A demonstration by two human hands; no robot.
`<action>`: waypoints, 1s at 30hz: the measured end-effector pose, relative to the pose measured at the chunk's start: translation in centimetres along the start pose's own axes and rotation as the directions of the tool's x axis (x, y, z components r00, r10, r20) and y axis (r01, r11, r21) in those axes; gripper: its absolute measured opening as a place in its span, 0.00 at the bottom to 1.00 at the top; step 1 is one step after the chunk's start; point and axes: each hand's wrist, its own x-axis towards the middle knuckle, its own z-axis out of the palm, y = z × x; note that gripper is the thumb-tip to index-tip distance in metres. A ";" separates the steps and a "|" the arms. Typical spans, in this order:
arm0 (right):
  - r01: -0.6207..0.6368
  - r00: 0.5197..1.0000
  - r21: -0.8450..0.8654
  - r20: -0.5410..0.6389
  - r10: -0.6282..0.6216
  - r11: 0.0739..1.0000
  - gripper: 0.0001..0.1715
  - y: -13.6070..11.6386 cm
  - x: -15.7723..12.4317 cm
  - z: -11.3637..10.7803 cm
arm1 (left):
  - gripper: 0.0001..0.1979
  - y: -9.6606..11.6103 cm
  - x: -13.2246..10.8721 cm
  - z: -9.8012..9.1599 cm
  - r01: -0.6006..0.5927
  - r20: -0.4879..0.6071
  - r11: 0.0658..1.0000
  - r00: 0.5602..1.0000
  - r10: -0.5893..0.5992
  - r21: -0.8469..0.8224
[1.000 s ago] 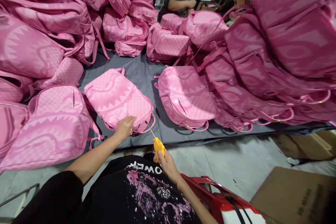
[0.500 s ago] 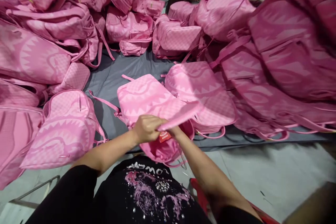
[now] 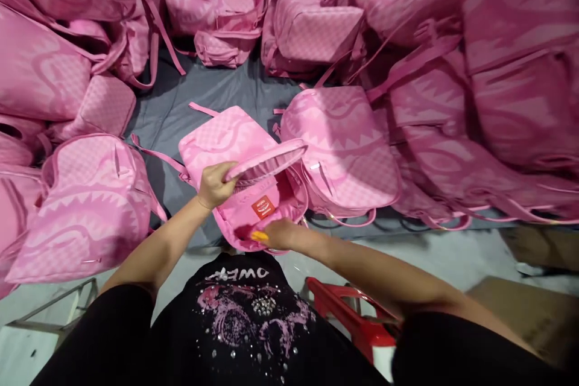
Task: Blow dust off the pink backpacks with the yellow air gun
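Note:
A pink backpack with a shark-mouth pattern lies open in front of me on the grey cloth. My left hand grips the edge of its front flap and holds it up. Inside shows the pink lining with a small red label. My right hand rests at the near rim of the opening, closed on a small yellow cutting tool of which only the tip shows.
Piles of the same pink backpacks ring the cloth: one heap at the left, one at the back, a tall one at the right. Another backpack lies right beside mine. A red stool and cardboard sit at my right.
My left hand pulled the backpack from the cloth toward me and lifted its flap open. My right hand, with the yellow tool, moved to the bag's opening. The view tilted down.

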 end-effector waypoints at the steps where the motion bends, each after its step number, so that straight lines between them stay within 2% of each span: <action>1: -0.027 0.996 -0.143 0.078 0.038 0.989 0.18 0.3 -1.2 -1.4 | 0.07 0.2 0.0 -0.1 0.054 -0.011 0.999 0.998 -0.054 -0.007; 2: -0.052 0.991 -0.262 0.103 0.081 0.964 0.19 0.5 -1.9 -3.0 | 0.08 0.4 -0.1 -0.1 0.101 -0.003 0.995 0.995 -0.101 -0.013; 3: -0.083 0.992 -0.363 0.060 0.112 0.928 0.23 0.5 -2.2 -4.5 | 0.10 0.8 -0.1 -0.2 0.133 0.020 0.991 0.991 -0.132 -0.021; 4: -0.138 0.990 -0.420 -0.049 0.129 0.897 0.26 0.3 -2.0 -5.9 | 0.11 1.2 -0.2 -0.2 0.149 0.051 0.988 0.988 -0.147 -0.032; 6: -0.283 0.944 -0.464 -0.288 0.159 0.840 0.27 -0.1 -0.7 -7.8 | 0.11 1.9 -0.4 -0.3 0.163 0.087 0.985 0.984 -0.158 -0.053; 7: -0.349 0.917 -0.478 -0.353 0.187 0.807 0.25 -0.1 0.0 -8.2 | 0.10 2.1 -0.5 -0.5 0.179 0.082 0.982 0.981 -0.175 -0.051; 8: -0.393 0.902 -0.488 -0.370 0.223 0.779 0.23 0.0 0.4 -8.3 | 0.10 2.2 -0.6 -0.7 0.209 0.057 0.977 0.977 -0.206 -0.040; 10: -0.412 0.908 -0.496 -0.289 0.302 0.765 0.19 1.0 -0.1 -7.5 | 0.10 1.9 -0.7 -1.1 0.294 -0.031 0.956 0.955 -0.294 -0.002; 12: -0.393 0.919 -0.479 -0.166 0.358 0.785 0.19 2.5 -2.4 -6.0 | 0.13 1.3 -0.8 -1.3 0.369 -0.119 0.929 0.924 -0.364 0.020; 14: -0.386 0.905 -0.452 -0.015 0.426 0.804 0.21 4.2 -5.2 -4.6 | 0.15 0.9 -0.9 -1.3 0.410 -0.161 0.912 0.901 -0.403 0.009; 16: -0.369 0.880 -0.266 0.208 0.427 0.890 0.24 5.5 -7.0 -3.7 | 0.16 0.9 -1.0 -0.9 0.421 -0.145 0.907 0.896 -0.420 -0.020; 17: -0.362 0.876 -0.084 0.310 0.369 0.929 0.26 6.0 -7.2 -3.4 | 0.16 1.1 -1.0 -0.7 0.414 -0.122 0.909 0.901 -0.416 -0.040; 18: -0.354 0.885 0.143 0.371 0.281 0.924 0.28 6.3 -6.9 -3.1 | 0.15 1.3 -1.1 -0.5 0.399 -0.093 0.915 0.910 -0.403 -0.061; 19: -0.339 0.907 0.384 0.377 0.189 0.859 0.31 6.4 -6.1 -2.8 | 0.14 1.6 -1.2 -0.3 0.381 -0.064 0.921 0.920 -0.386 -0.080; 21: -0.277 0.957 0.752 0.273 0.099 0.598 0.31 6.3 -3.9 -1.9 | 0.12 2.2 -1.4 0.0 0.343 -0.018 0.933 0.938 -0.347 -0.108; 23: -0.211 0.977 0.925 0.186 0.106 0.315 0.29 5.9 -2.1 -0.5 | 0.12 2.5 -1.4 0.0 0.324 0.013 0.939 0.946 -0.325 -0.111; 25: -0.175 0.979 0.977 0.160 0.126 0.120 0.27 5.6 -1.5 1.0 | 0.14 2.5 -1.3 -0.1 0.328 0.027 0.940 0.945 -0.326 -0.091; 26: -0.168 0.977 0.983 0.157 0.143 0.071 0.26 5.6 -1.8 1.5 | 0.14 2.4 -1.2 -0.2 0.329 0.029 0.941 0.944 -0.327 -0.080; 28: -0.163 0.965 0.986 0.152 0.215 0.034 0.27 5.7 -2.8 2.2 | 0.15 2.1 -1.0 -0.3 0.319 0.021 0.945 0.948 -0.319 -0.067; 30: -0.201 0.935 0.977 0.168 0.313 0.074 0.27 5.8 -3.7 2.4 | 0.14 1.9 -0.9 -0.2 0.301 0.014 0.951 0.954 -0.301 -0.069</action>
